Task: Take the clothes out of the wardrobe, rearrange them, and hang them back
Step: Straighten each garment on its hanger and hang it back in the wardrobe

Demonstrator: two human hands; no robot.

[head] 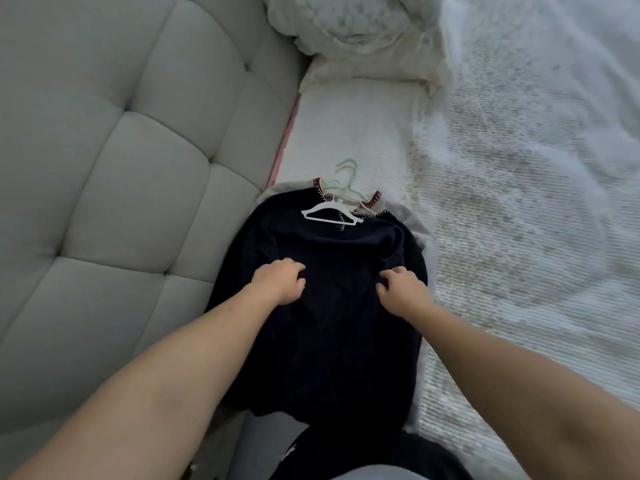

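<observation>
A dark navy sweater (332, 327) lies flat on the bed, collar away from me, with a white hanger (330, 213) at its neck. Under it sits a light garment with red stitched trim (375, 199) and a pale green hanger (348, 171) poking out beyond the collar. My left hand (278, 282) rests on the sweater's left chest with fingers curled, pinching the fabric. My right hand (403, 289) lies on the right chest, fingers also curled into the knit.
A grey tufted headboard (114, 174) fills the left side. A white textured bedcover (519, 220) spreads to the right, with a crumpled white pillow (363, 36) at the top. More dark clothing (363, 455) lies at the near edge.
</observation>
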